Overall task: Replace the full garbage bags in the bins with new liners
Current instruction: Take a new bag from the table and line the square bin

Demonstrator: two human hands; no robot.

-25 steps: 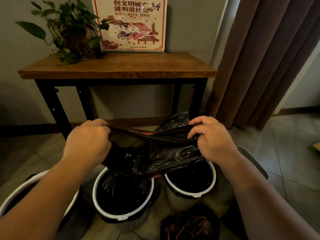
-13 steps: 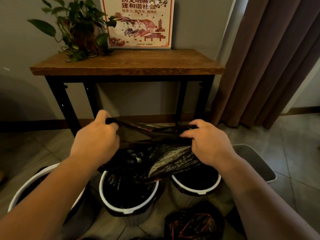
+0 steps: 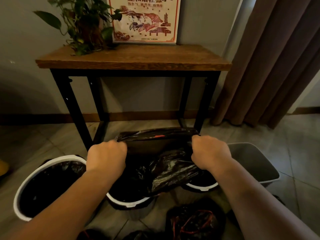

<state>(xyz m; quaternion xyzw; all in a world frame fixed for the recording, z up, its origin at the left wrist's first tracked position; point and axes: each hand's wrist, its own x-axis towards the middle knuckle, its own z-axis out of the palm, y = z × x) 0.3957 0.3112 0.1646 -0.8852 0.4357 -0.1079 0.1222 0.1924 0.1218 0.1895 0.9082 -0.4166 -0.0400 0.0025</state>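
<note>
Hands: left hand (image 3: 106, 155) and right hand (image 3: 210, 153) each clench one end of the mouth of black liner (image 3: 166, 163), which is taut between them. Liner body sags below the hands, hanging over middle bin (image 3: 128, 203) and right bin (image 3: 202, 187). Fingertips hidden under knuckles; both bins' interiors largely covered. Tied bag (image 3: 194, 222) near lower edge, dim, outline hard to make out.

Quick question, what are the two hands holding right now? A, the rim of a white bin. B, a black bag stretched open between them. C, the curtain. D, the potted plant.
B: the left hand and the right hand each grip an edge of the black bag, with its mouth stretched wide between them.
</note>
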